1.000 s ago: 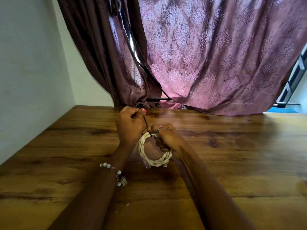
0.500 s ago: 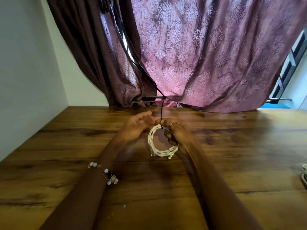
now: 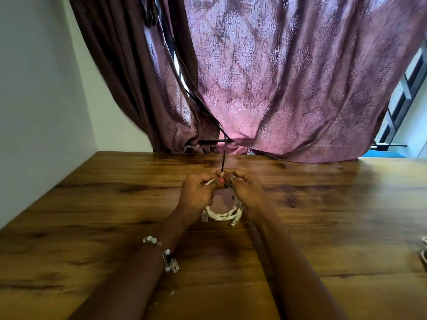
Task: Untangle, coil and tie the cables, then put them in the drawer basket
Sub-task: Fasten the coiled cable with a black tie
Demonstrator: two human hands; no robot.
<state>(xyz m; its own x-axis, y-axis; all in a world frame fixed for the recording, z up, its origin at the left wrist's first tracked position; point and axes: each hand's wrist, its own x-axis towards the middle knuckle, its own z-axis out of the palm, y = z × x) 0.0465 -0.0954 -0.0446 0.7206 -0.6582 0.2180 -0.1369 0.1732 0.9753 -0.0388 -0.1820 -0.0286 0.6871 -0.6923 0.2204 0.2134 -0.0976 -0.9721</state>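
Left of the white cable coil (image 3: 223,214), the left hand (image 3: 197,196) pinches its top, the right hand (image 3: 246,191) grips the black tie (image 3: 223,159) just above the counter (image 3: 115,204), so any slack probably springs the loops open.

My hands work over bare wooden tabletop (image 3: 115,215), open to the left and right of them. The wall (image 3: 34,112) closes the left side; the curtain (image 3: 277,88) drapes onto the far edge. Other white cables (image 3: 424,250) lie at the right border.
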